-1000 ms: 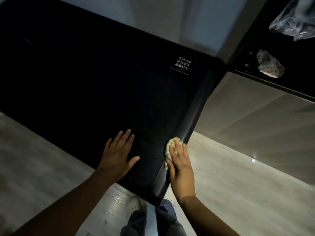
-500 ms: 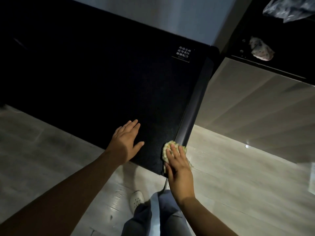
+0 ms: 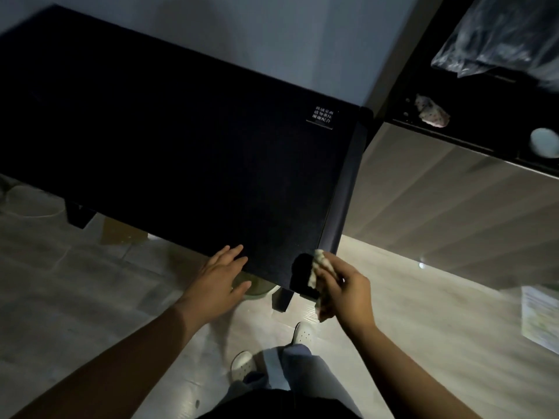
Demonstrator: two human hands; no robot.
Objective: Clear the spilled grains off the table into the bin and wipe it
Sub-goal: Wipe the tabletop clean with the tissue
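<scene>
While left hand [image 3: 222, 276] extends flat, fingers straight, at table [image 3: 181, 146] edge, right hand [image 3: 348, 290] pinches cloth [image 3: 322, 262].

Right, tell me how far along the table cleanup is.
Done: no grains show on the dim, dark table top. In hand: right hand grips the cloth at the near right corner; left hand lies open at the edge. Left: perhaps more wiping.

Your black table [image 3: 181, 140] spans the upper left and centre of the frame. A small white-lettered label [image 3: 323, 116] sits flat near its far right corner. The cloth [image 3: 321, 263] is at its near right corner.
</scene>
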